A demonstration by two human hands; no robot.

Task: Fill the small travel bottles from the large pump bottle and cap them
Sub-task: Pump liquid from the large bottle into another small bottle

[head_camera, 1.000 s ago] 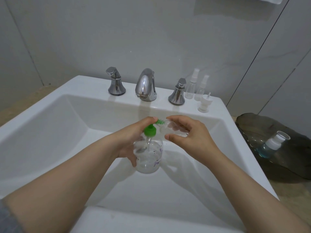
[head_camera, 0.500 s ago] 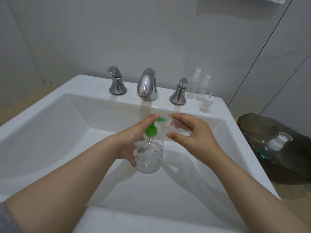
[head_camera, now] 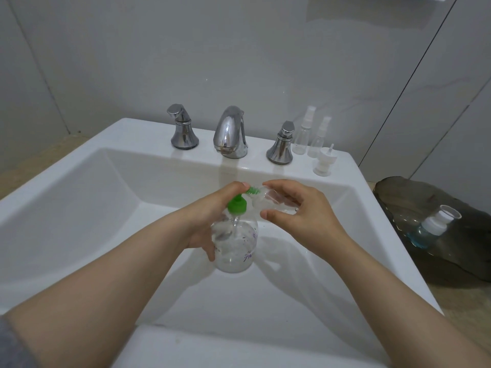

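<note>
1. Over the basin of the white sink (head_camera: 79,208), the left hand (head_camera: 210,221) is wrapping around the pump bottle (head_camera: 235,248), fingers curled against its clear side and the forefinger lying on top of the green pump head (head_camera: 237,204).
2. Just to its right, the right hand (head_camera: 300,216) is pinching a small clear travel bottle (head_camera: 271,201) between thumb and fingers, holding it tilted almost on its side.
3. The open mouth of that small bottle is sitting right at the tip of the green spout; whether the two are touching cannot be told.
4. The pump bottle is standing upright in the air above the basin, showing purple writing low on its side and a thin layer of clear liquid.
5. Behind the hands, on the back ledge of the sink, a chrome tap (head_camera: 230,132) is standing between two chrome handles (head_camera: 183,128).
6. Right of the right-hand handle, two more clear spray bottles (head_camera: 305,134) are standing upright side by side, with a loose white spray cap (head_camera: 324,162) lying just in front of them.
7. Off the sink to the right, a dark tray (head_camera: 465,248) is holding a bottle of blue liquid (head_camera: 427,231) with a white cap, lying tilted.
</note>
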